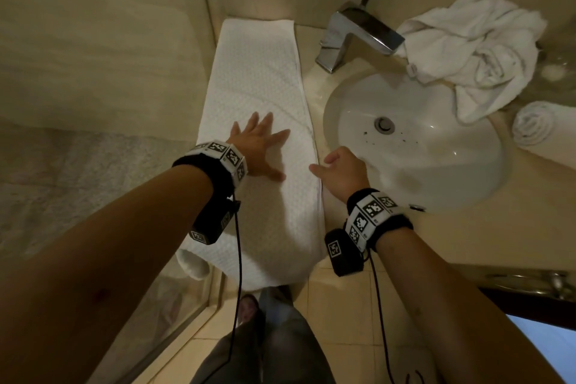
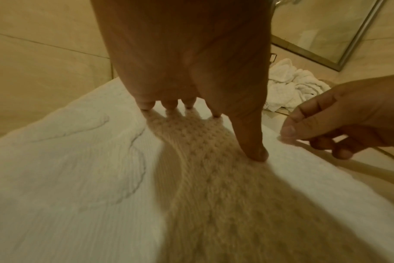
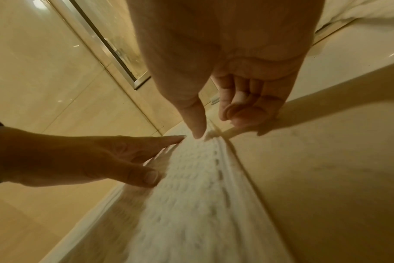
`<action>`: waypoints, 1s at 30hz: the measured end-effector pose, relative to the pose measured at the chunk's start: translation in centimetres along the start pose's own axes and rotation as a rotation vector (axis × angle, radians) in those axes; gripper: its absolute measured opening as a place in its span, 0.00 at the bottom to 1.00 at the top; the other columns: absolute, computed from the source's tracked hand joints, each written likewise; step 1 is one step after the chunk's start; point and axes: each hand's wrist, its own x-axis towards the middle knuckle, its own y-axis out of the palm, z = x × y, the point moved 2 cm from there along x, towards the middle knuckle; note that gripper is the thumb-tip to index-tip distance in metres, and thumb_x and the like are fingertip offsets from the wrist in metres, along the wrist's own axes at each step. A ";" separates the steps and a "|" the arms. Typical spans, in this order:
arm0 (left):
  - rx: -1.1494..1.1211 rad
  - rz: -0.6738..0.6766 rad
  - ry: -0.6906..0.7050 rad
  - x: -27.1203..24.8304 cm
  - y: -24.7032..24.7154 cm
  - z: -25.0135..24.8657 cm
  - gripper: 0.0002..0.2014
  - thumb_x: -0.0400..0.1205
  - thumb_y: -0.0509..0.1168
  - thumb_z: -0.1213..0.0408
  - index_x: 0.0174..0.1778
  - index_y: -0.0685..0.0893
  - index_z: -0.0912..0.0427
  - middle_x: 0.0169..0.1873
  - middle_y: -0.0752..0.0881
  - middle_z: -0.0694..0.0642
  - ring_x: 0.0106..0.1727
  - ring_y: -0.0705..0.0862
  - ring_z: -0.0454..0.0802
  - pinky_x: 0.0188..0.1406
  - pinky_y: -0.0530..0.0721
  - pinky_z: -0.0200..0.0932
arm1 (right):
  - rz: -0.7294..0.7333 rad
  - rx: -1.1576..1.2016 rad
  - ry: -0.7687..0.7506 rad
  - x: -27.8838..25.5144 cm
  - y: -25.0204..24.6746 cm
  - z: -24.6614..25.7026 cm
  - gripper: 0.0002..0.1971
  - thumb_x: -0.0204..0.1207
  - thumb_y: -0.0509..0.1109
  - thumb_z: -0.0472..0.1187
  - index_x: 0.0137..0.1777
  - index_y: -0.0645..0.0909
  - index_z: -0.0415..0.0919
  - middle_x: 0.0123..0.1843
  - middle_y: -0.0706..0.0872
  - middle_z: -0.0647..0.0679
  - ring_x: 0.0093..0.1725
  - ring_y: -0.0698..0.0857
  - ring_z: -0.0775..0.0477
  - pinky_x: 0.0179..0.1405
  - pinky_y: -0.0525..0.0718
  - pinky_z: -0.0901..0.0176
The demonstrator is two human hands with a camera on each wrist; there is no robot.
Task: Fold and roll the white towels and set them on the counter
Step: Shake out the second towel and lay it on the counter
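Lying lengthwise toward the wall, folded towel [image 1: 258,78] under flat left hand [image 1: 257,146].

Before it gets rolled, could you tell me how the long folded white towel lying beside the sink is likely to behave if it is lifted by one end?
The long folded white towel will probably sag limply: its near end already droops over the counter edge. The layers may slip apart, since nothing binds them. The spread left hand pressing on it suggests it needs holding flat.
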 end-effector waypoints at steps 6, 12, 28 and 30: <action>-0.129 -0.124 0.040 1.8 -2.4 0.5 0.31 0.80 0.67 0.53 0.79 0.66 0.44 0.82 0.58 0.53 0.83 0.55 0.56 0.81 0.57 0.56 | -0.080 0.038 -0.118 3.9 1.5 3.1 0.12 0.76 0.71 0.41 0.57 0.80 0.40 0.56 0.85 0.46 0.55 0.83 0.48 0.50 0.75 0.65; -0.257 -0.248 -0.036 4.7 -8.4 2.6 0.15 0.80 0.64 0.69 0.63 0.83 0.58 0.61 0.84 0.57 0.63 0.81 0.55 0.63 0.78 0.45 | -0.105 0.124 -0.154 10.4 2.2 7.8 0.12 0.77 0.70 0.36 0.59 0.78 0.40 0.60 0.79 0.42 0.54 0.84 0.43 0.57 0.86 0.53; -0.815 0.265 -0.341 12.0 -12.2 7.9 0.03 0.80 0.64 0.79 0.43 0.81 0.69 0.30 0.86 0.65 0.29 0.88 0.56 0.35 0.90 0.50 | -0.138 -0.164 -0.158 24.0 1.7 19.3 0.29 0.81 0.67 0.39 0.78 0.60 0.32 0.78 0.64 0.36 0.78 0.62 0.36 0.76 0.60 0.50; -0.811 0.361 -0.357 13.0 -12.9 8.6 0.03 0.81 0.63 0.77 0.43 0.80 0.70 0.29 0.87 0.65 0.26 0.88 0.54 0.31 0.90 0.48 | -0.123 -0.130 -0.094 25.9 1.7 20.3 0.33 0.81 0.68 0.42 0.80 0.58 0.31 0.80 0.61 0.35 0.80 0.59 0.35 0.78 0.57 0.50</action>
